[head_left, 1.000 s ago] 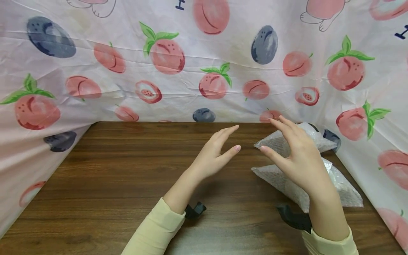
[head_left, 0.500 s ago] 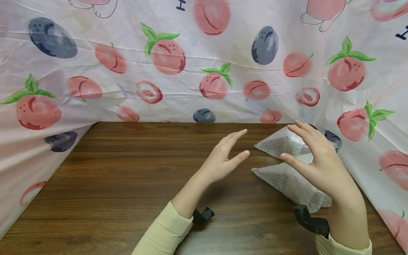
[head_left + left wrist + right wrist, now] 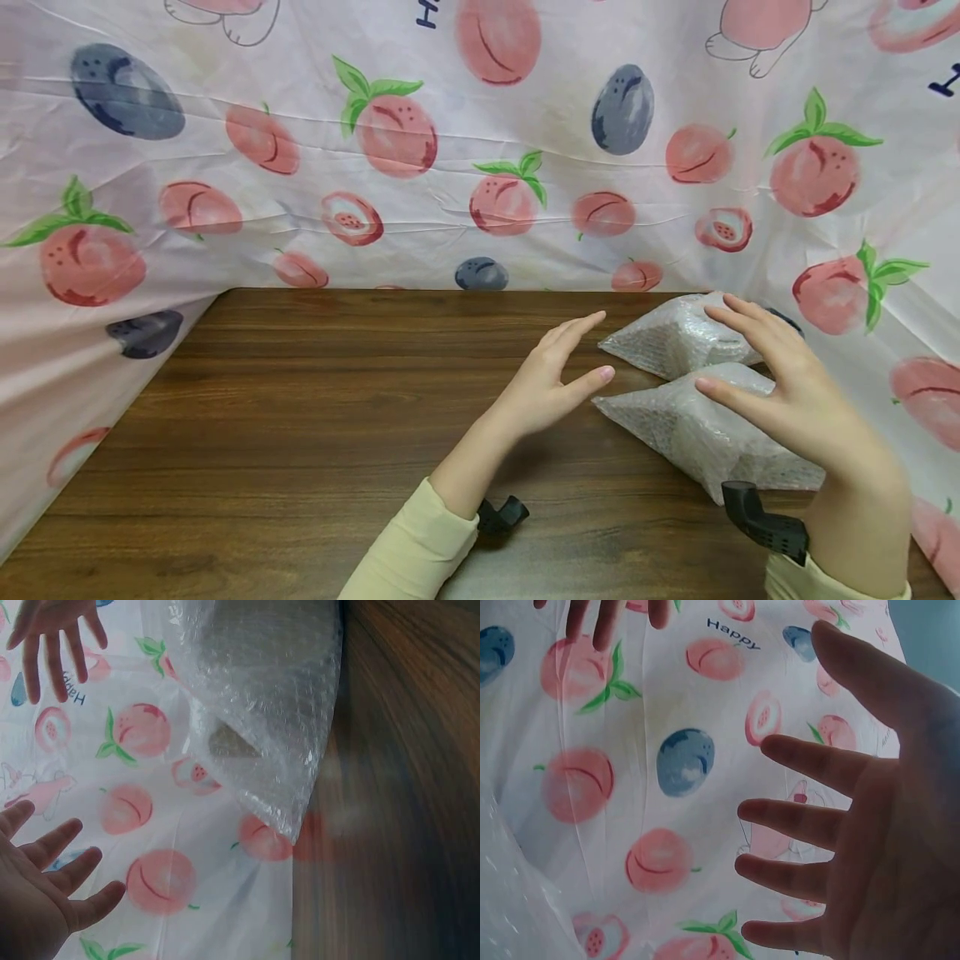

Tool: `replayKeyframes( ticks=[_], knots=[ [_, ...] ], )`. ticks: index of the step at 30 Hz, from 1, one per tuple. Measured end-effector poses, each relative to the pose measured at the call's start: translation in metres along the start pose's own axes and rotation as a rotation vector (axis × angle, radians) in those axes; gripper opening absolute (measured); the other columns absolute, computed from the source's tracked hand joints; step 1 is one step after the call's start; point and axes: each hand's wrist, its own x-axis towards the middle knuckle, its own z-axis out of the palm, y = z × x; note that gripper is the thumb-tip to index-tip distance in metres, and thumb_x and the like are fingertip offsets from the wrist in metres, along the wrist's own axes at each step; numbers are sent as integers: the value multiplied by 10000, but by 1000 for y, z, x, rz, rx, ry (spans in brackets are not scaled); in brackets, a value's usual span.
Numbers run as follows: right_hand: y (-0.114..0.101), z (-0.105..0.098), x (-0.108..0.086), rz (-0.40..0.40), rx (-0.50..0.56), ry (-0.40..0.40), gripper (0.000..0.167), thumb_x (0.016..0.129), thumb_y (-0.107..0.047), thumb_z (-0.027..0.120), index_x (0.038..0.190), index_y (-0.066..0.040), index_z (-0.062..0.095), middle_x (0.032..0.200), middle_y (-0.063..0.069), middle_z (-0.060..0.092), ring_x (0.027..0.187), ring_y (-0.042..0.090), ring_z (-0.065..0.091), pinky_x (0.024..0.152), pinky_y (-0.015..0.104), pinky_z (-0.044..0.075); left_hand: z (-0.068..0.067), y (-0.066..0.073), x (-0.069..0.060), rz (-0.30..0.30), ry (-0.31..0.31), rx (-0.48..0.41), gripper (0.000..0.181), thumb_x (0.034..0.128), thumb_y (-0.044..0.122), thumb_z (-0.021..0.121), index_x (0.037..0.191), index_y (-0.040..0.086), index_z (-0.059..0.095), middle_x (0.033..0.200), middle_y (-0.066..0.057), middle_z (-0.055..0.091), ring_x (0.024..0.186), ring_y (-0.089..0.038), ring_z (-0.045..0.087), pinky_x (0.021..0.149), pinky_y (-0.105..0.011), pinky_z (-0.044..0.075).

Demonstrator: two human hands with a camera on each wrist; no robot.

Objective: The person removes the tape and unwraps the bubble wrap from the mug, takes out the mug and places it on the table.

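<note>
Two bubble-wrapped packages lie at the right of the table, the far one (image 3: pixel 667 337) behind the near one (image 3: pixel 701 425). The right hand (image 3: pixel 813 408) hovers over the right part of the near package, fingers spread and thumb apart, holding nothing. To the left of the packages the left hand (image 3: pixel 543 387) is raised above the table, its fingers extended and empty. In the left wrist view bubble wrap (image 3: pixel 270 697) fills the top middle, with the left hand (image 3: pixel 45 892) at lower left. The right wrist view shows the right hand (image 3: pixel 855 832) with fingers apart.
The brown wooden table (image 3: pixel 300 433) is bordered by a white cloth (image 3: pixel 555 108) printed with peaches at the back and both sides. A black curved mount (image 3: pixel 765 521) is on the right wrist, and another (image 3: pixel 502 515) is on the left wrist.
Both hands have moved to the right and slightly down toward the viewer, still empty. More of the two packages shows between the hands. The packages themselves have not visibly moved.
</note>
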Motion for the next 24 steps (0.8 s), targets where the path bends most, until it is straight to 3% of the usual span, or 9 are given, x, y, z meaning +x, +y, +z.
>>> replayKeyframes(
  ticks=[7,13,16,20,24],
  knots=[
    [11,-8,-5,17,-19,-69,803,757,-138,813,1455,-130,415,1493,222,298,1376,470,134,1048,671,54,16,1,6,3,-22,31,629,924,362,611,1479,194,366,1527,17,307,1422,-135,128,1112,-524,135],
    [18,-14,-12,110,1,-142,826,779,-151,803,1481,-143,368,1492,256,268,1394,450,63,979,742,92,29,0,8,-16,-51,65,648,915,382,619,1484,217,357,1546,3,263,1432,-158,80,1094,-585,113],
    [24,-16,-14,111,-11,-149,854,764,-129,814,1487,-163,360,1482,227,288,1388,362,138,1093,448,222,34,0,10,-21,-56,77,654,913,391,621,1486,216,357,1548,9,256,1434,-171,78,1082,-610,120],
    [37,-19,-17,51,-29,-133,894,723,-75,831,1481,-154,363,1458,202,334,1357,139,205,1007,148,154,40,1,12,-36,-79,72,661,912,400,624,1485,208,358,1551,10,245,1435,-168,62,1086,-606,100],
    [47,-22,-20,77,-15,-146,920,720,-63,827,1492,-171,339,1473,180,326,1338,32,177,1083,316,92,48,0,14,-52,-107,78,662,908,421,623,1482,219,361,1553,12,235,1436,-169,36,1086,-610,76]
  ],
)
